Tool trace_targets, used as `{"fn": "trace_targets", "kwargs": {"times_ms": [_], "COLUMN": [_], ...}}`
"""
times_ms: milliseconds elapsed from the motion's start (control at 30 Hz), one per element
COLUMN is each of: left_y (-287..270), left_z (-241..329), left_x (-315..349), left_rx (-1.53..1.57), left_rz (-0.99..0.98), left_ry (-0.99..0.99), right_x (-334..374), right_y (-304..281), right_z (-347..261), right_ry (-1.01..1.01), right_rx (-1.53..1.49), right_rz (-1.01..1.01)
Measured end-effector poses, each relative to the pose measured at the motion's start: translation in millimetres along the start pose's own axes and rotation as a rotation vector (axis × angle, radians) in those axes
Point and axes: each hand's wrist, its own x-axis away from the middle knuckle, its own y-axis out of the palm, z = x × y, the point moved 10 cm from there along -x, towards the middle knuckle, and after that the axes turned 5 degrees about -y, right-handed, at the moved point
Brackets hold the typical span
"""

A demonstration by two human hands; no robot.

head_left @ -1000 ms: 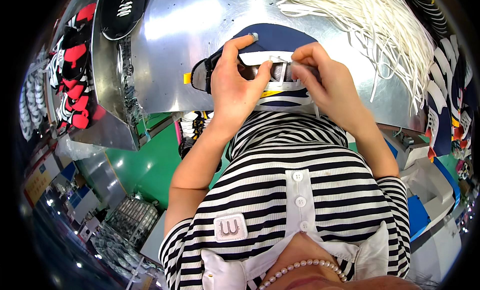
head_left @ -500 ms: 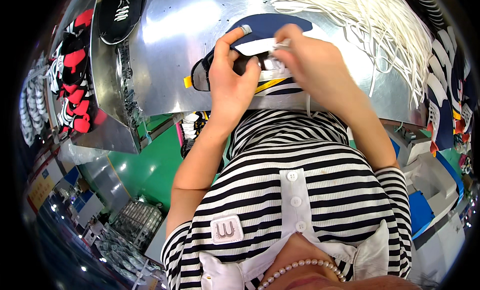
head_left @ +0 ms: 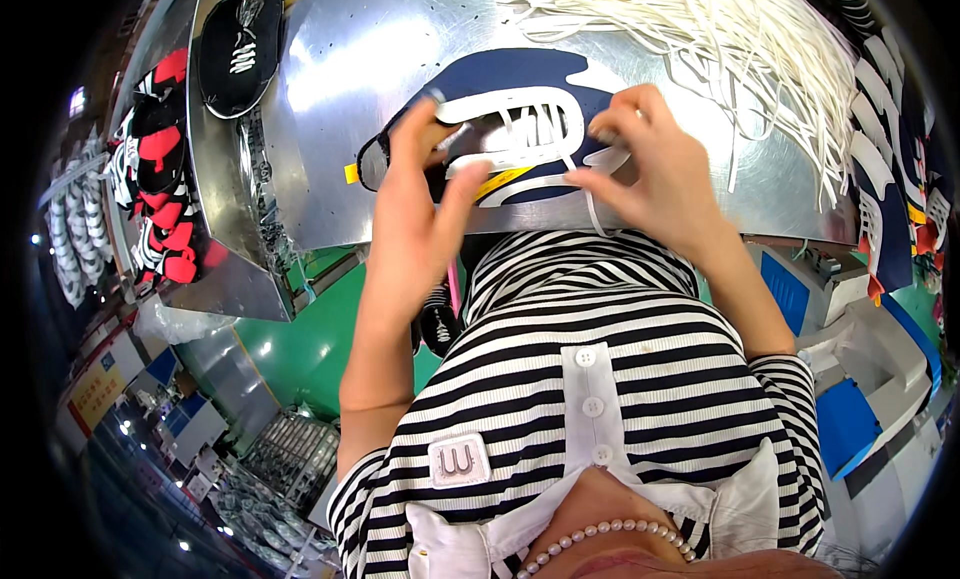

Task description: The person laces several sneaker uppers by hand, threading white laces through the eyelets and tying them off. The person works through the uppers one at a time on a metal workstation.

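Note:
A navy and white shoe upper lies on the metal table in front of me, its opening turned to the left and its toe to the right. White lace crosses several of its eyelets, and a loose lace end hangs over the table's near edge. My left hand is at the opening, index finger on the far rim and thumb by the near rim, fingers apart. Over the toe is my right hand, thumb and fingers spread, with no lace visible between them. A yellow tab sticks out at the heel.
A large heap of white laces covers the table's far right. A black shoe upper lies at the far left edge. Red, black and white uppers hang at the left; navy and white ones hang at the right.
My right hand has moved right, off the lacing, and opened. My left hand has shifted left and loosened at the opening. The crossed lace now shows plainly.

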Motion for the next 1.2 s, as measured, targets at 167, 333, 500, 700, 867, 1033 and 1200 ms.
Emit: {"fn": "trace_targets", "kwargs": {"times_ms": [167, 333, 500, 700, 867, 1033, 1200], "left_y": [22, 6, 0, 20, 4, 45, 52], "left_z": [30, 22, 30, 63, 64, 31, 17], "left_x": [11, -17, -23, 1, 1, -16, -30], "left_rx": [-0.475, -0.239, -0.210, -0.127, -0.225, -0.533, -0.381], "left_rz": [0.090, 0.276, 0.336, 0.230, 0.311, -0.006, -0.154], "left_ry": [0.237, 0.322, 0.382, 0.538, 0.545, 0.349, 0.246], "right_x": [1, 20, 41, -7, 30, 28, -17], "right_y": [15, 17, 13, 22, 53, 27, 3], "right_z": [-14, -50, -33, 28, -3, 2, 25], "right_ry": [-0.023, -0.265, -0.213, 0.360, 0.342, 0.213, 0.161], "right_rx": [0.037, 0.014, -0.144, -0.635, -0.694, -0.637, -0.460], "right_rz": [0.039, -0.227, -0.264, 0.035, -0.394, -0.177, 0.158]}}
